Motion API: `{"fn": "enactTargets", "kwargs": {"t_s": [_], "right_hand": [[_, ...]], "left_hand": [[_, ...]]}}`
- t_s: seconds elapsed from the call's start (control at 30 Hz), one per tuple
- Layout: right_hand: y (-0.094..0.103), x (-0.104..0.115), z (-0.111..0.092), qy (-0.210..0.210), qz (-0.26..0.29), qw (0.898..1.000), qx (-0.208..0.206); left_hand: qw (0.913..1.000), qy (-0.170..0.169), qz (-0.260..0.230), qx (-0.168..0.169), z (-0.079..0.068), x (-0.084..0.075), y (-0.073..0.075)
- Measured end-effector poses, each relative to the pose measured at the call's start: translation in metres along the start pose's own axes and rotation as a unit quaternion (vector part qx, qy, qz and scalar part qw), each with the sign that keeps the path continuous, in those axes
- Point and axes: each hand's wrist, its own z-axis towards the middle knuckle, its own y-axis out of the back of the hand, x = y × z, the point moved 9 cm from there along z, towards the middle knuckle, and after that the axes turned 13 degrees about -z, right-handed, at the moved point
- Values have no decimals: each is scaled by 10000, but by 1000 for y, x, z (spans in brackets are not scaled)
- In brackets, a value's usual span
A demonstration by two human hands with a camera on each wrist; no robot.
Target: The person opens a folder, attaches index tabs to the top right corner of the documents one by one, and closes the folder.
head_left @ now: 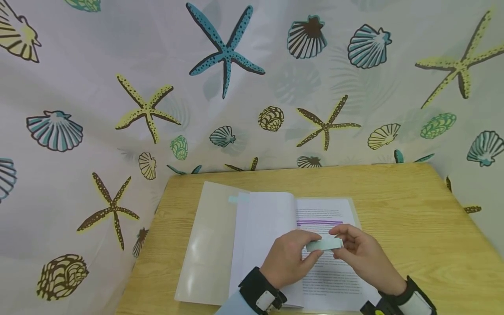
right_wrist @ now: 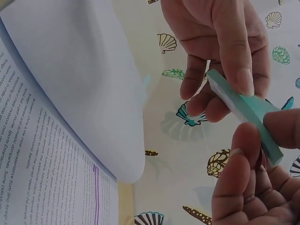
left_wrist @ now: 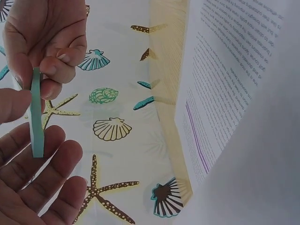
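Over the printed right page of an open booklet (head_left: 328, 280), both hands hold a small pale green pad of sticky notes (head_left: 324, 244). My left hand (head_left: 289, 256) grips it between thumb and fingertips from the left. At the pad's other end, my right hand (head_left: 364, 253) pinches it with thumb and fingers. In the right wrist view the sticky note pad (right_wrist: 243, 110) shows a whitish label on one side. The left wrist view gives its narrow edge, with the right hand (left_wrist: 49, 42) on its upper end.
The booklet lies on a wood-grain table (head_left: 413, 218), its cover (head_left: 208, 245) folded out left. A pale blue-green sticky tab (head_left: 233, 199) pokes out from the turned pages. Purple lines (head_left: 320, 222) mark the right page. A shell and starfish cloth (head_left: 260, 65) hangs behind the table.
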Motion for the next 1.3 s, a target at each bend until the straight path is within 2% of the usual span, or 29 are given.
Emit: {"fn": "enactTargets", "kwargs": {"t_s": [0.17, 0.37, 0.53, 0.77, 0.87, 1.13, 1.3], "right_hand": [[-2, 3, 0, 105, -352, 9992, -152], [-1, 5, 0, 155, -521, 9982, -262], [0, 3, -1, 72, -772, 9965, -299], [-3, 0, -1, -29, -913, 9953, -322], [-6, -3, -1, -115, -936, 9951, -309], [-12, -6, -1, -175, -1102, 9931, -362], [-14, -7, 0, -228, -1265, 9909, -401]], "left_hand": [[9999, -104, 42, 75, 0, -3, -1], [9996, -253, 146, -29, 1, -7, 2], [9998, -164, -63, -114, 0, -5, 2], [9976, -18, 365, -580, -3, -2, 9], [9972, 43, 277, -693, -3, -2, 12], [9977, -55, 76, -668, -5, -4, 11], [9981, -100, 120, -602, -6, -4, 8]]}}
